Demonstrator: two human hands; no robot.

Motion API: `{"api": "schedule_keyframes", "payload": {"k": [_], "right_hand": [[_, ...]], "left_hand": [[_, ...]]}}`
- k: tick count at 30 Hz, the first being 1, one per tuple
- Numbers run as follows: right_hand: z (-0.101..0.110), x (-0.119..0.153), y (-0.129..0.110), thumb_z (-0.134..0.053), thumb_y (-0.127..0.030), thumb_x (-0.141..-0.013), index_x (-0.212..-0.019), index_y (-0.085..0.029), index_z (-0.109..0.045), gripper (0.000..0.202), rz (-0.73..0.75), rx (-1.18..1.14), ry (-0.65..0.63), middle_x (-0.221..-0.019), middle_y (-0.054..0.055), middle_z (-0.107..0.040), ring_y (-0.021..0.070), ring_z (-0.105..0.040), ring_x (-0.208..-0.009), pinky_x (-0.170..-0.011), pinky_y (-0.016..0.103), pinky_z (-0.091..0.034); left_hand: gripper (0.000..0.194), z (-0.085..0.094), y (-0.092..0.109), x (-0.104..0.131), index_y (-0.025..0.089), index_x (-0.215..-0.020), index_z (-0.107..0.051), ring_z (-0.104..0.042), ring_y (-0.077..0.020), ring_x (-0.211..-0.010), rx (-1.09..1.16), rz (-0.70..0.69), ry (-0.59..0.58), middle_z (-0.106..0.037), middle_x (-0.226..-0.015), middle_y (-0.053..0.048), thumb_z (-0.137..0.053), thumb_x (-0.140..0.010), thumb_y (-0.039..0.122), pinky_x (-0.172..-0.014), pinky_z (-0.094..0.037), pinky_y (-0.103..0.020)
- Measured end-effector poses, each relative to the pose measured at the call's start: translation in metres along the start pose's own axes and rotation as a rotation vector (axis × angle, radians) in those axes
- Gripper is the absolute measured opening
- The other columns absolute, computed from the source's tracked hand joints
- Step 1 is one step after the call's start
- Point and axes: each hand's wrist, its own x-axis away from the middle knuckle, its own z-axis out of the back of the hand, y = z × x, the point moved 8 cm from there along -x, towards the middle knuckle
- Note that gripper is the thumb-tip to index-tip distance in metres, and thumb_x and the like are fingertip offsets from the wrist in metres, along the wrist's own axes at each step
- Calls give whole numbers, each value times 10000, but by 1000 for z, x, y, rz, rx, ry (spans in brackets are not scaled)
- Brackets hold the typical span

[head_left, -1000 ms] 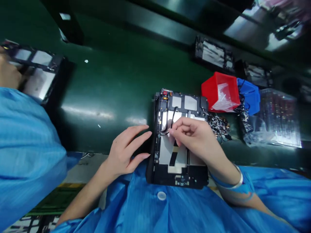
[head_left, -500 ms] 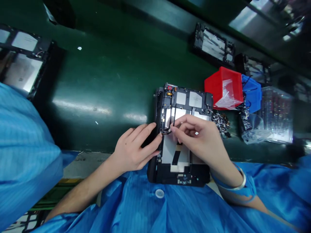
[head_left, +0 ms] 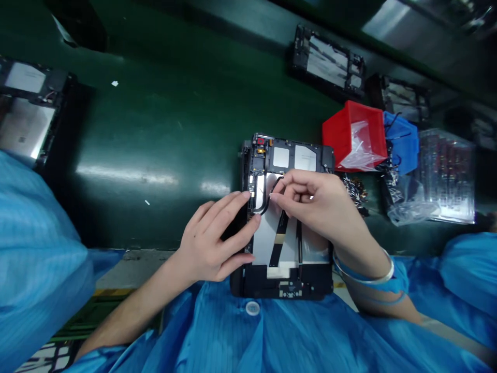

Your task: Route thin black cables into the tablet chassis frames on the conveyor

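Head view, looking forward and down, shows an opened tablet (head_left: 285, 228) lying flat at the near edge of the green desk (head_left: 155, 134), its back cover off so the silver shielding and dark circuit parts are exposed. The person's left hand (head_left: 215, 241) rests against the tablet's left edge with its fingers spread and extended, the fingertips touching the frame; its grip closes on nothing. The right hand (head_left: 314, 204) sits over the upper middle of the tablet, thumb and forefinger pressed together in a pinching grip on the end of a thin black cable (head_left: 264, 199), which curves down and to the left across the silver plate toward the left frame. A flat black ribbon (head_left: 279, 241) runs down the middle of the plate, just below the right hand. A silver bangle (head_left: 373, 272) circles the right wrist, next to a blue sleeve. Beyond the tablet's right corner stands a red bin (head_left: 355, 137), with a blue bin (head_left: 404, 142) touching its right side and a clear plastic bag (head_left: 442, 181) further right. A heap of small dark parts (head_left: 355, 191) lies between the red bin and the right hand. Other opened tablets lie farther off: one (head_left: 328, 65) at the far edge, another (head_left: 27, 111) at the far left. A co-worker's blue sleeve (head_left: 34, 269) fills the lower left.
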Motion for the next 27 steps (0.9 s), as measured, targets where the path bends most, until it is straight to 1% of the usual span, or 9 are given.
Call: {"api": "schedule_keyframes", "payload": {"k": [5,10,13,17,22,25,27], "right_hand": [[1,0,-1,-607,-204,-816,-722,-183,-590,97,41,57,35,-502,-64,-509,69,-449,-472,-518,227,-358],[1,2,-4,-597,-202,-817,-723,-184,-596,95,70,136,61,-506,-63,-494,70,-448,-483,-515,220,-346],[1,4,-6,-588,-192,-822,-727,-188,-596,95,76,160,72,-505,-66,-485,71,-455,-484,-514,219,-340],[1,4,-6,-583,-180,-820,-730,-194,-596,92,79,184,82,-503,-71,-475,72,-454,-484,-522,224,-336],[0,2,-8,-583,-157,-814,-734,-193,-597,89,100,224,86,-508,-73,-488,76,-468,-490,-540,232,-341],[2,6,-9,-598,-184,-833,-802,-197,-617,38,110,304,116,-521,-66,-524,82,-486,-488,-529,234,-335],[5,13,-12,-592,-232,-865,-885,-201,-637,59,144,414,180,-537,-53,-552,89,-492,-486,-516,241,-329]], "left_hand": [[467,-7,-2,-8,141,-1214,-590,-517,-343,-1243,-28,-23,-54,-537,-1333,-222,-358,-980,473,-859,-462,-425],[476,-8,-4,-9,163,-1197,-608,-517,-329,-1250,-32,-23,-72,-557,-1336,-198,-349,-979,498,-880,-451,-420],[484,-7,-2,-11,136,-1191,-616,-519,-327,-1250,-46,-56,-88,-580,-1320,-197,-348,-987,482,-891,-442,-417],[482,-7,0,-13,126,-1223,-614,-522,-322,-1254,-66,-112,-127,-629,-1284,-148,-352,-990,457,-919,-427,-418],[446,-7,4,-15,88,-1207,-624,-546,-312,-1240,-70,-182,-176,-631,-1283,-141,-362,-993,378,-932,-420,-414],[425,-9,3,-15,93,-1205,-625,-549,-311,-1242,-70,-191,-201,-620,-1297,-139,-367,-992,353,-937,-425,-420],[420,-9,1,-15,106,-1218,-621,-547,-311,-1246,-50,-182,-197,-617,-1303,-135,-374,-989,357,-954,-426,-427]]}}
